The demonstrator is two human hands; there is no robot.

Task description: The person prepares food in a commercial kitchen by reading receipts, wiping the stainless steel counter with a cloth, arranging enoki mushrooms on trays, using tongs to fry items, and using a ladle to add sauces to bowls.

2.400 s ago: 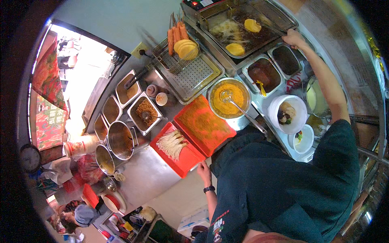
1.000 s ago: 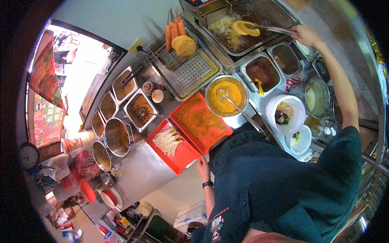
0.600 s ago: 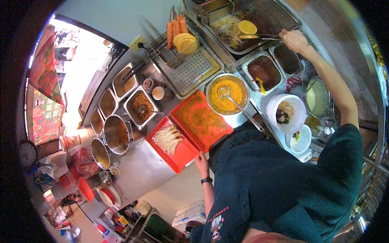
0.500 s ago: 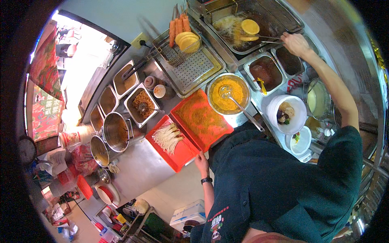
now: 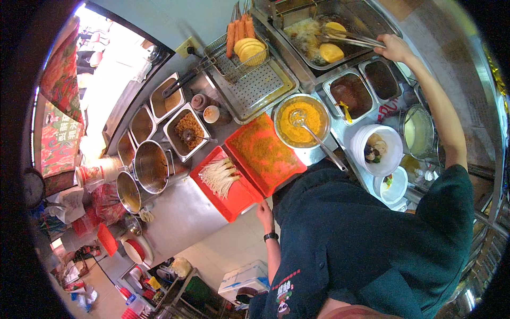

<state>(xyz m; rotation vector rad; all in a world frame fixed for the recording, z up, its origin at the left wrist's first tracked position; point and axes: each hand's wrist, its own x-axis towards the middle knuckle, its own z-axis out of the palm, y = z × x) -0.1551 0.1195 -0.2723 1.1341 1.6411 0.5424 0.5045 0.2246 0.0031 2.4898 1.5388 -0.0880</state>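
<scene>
Up at the far right, the right hand is closed around the handles of a pair of metal tongs, which stretch left over the deep fryer. The tips of the tongs reach in among the round yellow patties lying in the oil; whether they pinch one I cannot tell. Just left of the fryer a wire basket rests on a perforated metal tray, holding a stack of yellow patties and several orange sausages on sticks.

The left hand hangs down at the near edge of the counter, fingers loosely curled and holding nothing, right beside the corner of a red tray that carries a bundle of pale thin mushrooms. A second red tray, coated with orange crumbs, overlaps it on the right. Beyond that stands a metal bowl of yellow crumbs with a ladle lying in it. To the right sits a white bucket, and further left along the counter stand steel pots and small sauce pans.
</scene>
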